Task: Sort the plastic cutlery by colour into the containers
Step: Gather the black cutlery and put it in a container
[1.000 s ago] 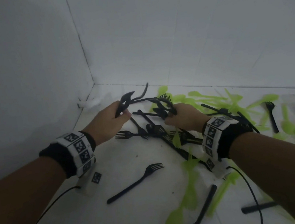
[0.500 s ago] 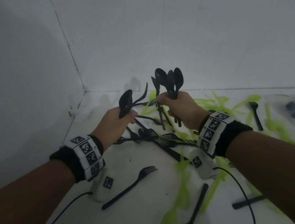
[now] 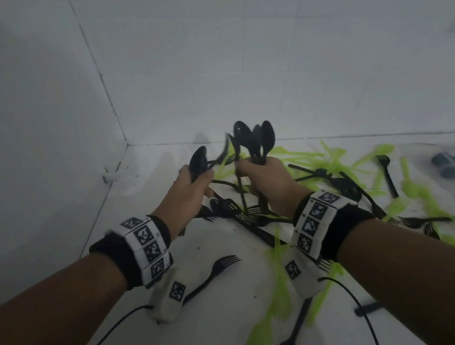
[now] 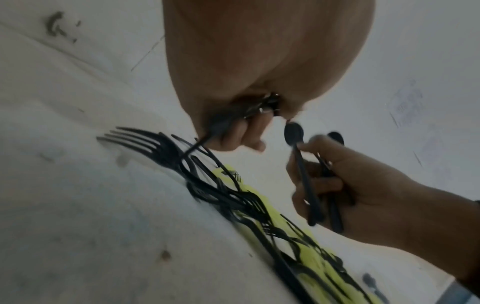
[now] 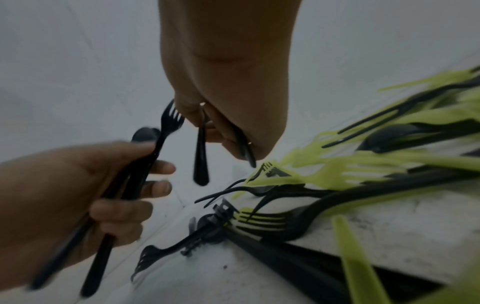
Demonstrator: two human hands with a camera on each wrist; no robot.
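both your forearms reach forward, each wrist with a black band and white marker blocks. your left hand and right hand are raised side by side, close together, fingers curled into fists around black cutlery, knuckles pointing away from you.

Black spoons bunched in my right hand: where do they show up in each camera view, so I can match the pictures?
Head: black spoons at centre, bowls up, above the gripping right hand.
Left wrist: right of centre, gripped by that hand.
Right wrist: only their handles, hanging below the hand at top centre.
Shared landmark: the left hand, gripping black cutlery beside them.
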